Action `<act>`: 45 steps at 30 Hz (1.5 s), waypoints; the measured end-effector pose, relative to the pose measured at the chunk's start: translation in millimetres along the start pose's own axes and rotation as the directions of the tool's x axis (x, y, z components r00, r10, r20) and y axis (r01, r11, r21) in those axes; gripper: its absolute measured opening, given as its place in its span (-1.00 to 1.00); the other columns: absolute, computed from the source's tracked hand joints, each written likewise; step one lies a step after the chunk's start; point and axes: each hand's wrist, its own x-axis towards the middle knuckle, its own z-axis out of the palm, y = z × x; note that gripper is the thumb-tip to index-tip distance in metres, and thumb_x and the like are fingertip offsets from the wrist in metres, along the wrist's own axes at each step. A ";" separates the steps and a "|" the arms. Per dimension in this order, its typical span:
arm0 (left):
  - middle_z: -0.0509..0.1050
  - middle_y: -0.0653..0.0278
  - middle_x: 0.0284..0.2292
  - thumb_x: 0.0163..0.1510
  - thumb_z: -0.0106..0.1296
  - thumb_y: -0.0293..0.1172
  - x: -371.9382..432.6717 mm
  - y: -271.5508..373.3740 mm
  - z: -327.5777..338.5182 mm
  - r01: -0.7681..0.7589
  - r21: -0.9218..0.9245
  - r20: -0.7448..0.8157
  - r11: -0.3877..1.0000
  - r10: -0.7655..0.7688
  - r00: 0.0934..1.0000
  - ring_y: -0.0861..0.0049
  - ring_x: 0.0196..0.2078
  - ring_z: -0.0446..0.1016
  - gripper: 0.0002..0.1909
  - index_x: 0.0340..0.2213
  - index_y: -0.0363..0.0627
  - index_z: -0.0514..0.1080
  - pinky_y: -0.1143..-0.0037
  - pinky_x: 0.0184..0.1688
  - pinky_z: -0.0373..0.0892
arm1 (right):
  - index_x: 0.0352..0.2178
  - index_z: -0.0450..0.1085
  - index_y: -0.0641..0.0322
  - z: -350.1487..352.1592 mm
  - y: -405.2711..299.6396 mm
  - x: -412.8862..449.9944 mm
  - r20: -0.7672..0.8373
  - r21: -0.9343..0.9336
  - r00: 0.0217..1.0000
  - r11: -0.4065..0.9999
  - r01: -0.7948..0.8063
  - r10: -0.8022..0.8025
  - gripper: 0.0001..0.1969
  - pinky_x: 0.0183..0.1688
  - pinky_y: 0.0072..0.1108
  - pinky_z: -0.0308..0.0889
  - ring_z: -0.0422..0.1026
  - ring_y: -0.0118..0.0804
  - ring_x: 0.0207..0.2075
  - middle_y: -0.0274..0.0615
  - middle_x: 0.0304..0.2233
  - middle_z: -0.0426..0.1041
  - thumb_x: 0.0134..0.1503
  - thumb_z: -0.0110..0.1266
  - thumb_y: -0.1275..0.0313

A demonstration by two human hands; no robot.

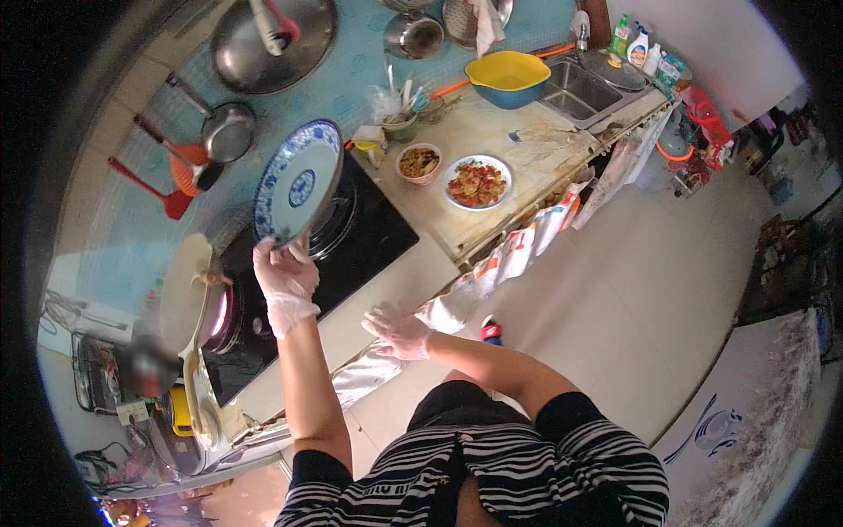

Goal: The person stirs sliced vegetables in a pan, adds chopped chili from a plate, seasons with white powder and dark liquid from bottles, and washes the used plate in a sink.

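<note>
My left hand (288,280), in a clear disposable glove, grips a blue-and-white patterned plate (283,174) by its lower rim. The plate is tilted up on edge above the black gas hob (369,244), and its face looks bare. My right hand (398,332), also gloved, holds nothing and hovers by the counter's front edge, fingers extended. On the left burner a flame (222,315) burns beneath a cream-coloured pan (184,296), which appears steeply angled. A brown piece (212,279) shows at the pan's side; I cannot tell what it is.
Right of the hob stand a plate of cooked food (477,183) and a bowl of food (419,164). Farther along are a yellow colander in a blue basin (507,82) and a steel sink (579,92). A wok lid (273,49) and red utensils (172,197) hang on the wall.
</note>
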 end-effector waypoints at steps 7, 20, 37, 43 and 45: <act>0.50 0.30 -0.21 -0.11 0.02 -0.43 23.4 -134.0 2.1 -0.003 0.068 0.029 0.998 0.001 1.000 0.52 -0.24 0.50 -0.68 -0.22 -0.12 0.40 0.69 -0.44 0.47 | 0.24 -0.18 0.12 -130.1 171.3 -41.4 0.265 -0.265 0.959 0.964 -0.025 0.098 -0.22 0.29 -0.30 -0.25 -0.18 -0.24 0.30 -0.22 0.29 -0.17 0.13 -0.18 -0.06; 0.51 0.40 -0.33 -0.19 0.03 -0.49 159.1 -458.4 207.8 0.343 0.087 0.038 0.935 -0.347 0.937 0.55 -0.39 0.48 -0.75 -0.35 -0.09 0.41 0.66 -0.38 0.42 | -0.08 0.36 0.12 -501.7 488.9 -192.7 -0.744 0.138 0.546 0.888 -0.438 0.385 -0.65 -0.02 -0.41 0.25 0.40 -0.09 -0.09 -0.07 -0.13 0.44 0.05 -0.08 0.47; 0.46 0.34 -0.28 -0.24 -0.01 -0.53 299.5 -785.4 318.4 0.282 0.062 -0.281 0.958 -0.254 0.926 0.40 -0.21 0.39 -0.73 -0.37 -0.09 0.39 0.50 -0.10 0.30 | 0.22 -0.19 0.12 -636.6 924.9 -113.4 -0.227 0.220 0.709 0.744 -0.631 0.668 -0.26 0.02 -0.35 0.19 0.30 0.16 -0.01 0.31 -0.05 0.28 0.06 -0.03 0.29; 0.46 0.38 -0.27 -0.28 -0.02 -0.52 313.6 -806.7 323.5 0.270 0.047 -0.251 0.962 -0.250 0.935 0.42 -0.23 0.37 -0.65 -0.31 -0.09 0.39 0.51 -0.11 0.27 | 0.24 -0.31 0.07 -638.2 941.5 -97.4 -0.168 0.130 0.777 0.795 -0.593 0.607 -0.13 -0.01 -0.29 0.23 0.28 0.24 -0.02 0.24 0.12 0.09 -0.02 0.03 0.43; 0.38 0.53 -0.42 -0.23 -0.03 -0.46 311.3 -808.3 329.2 0.322 0.125 -0.300 0.939 -0.273 0.914 0.63 -0.40 0.29 -0.79 -0.44 0.10 0.37 0.63 -0.39 0.21 | 0.23 -0.28 0.08 -640.6 938.7 -99.0 -0.217 0.158 0.837 0.864 -0.478 0.502 -0.14 -0.03 -0.25 0.23 0.28 0.26 -0.04 0.26 0.12 0.08 -0.04 0.02 0.44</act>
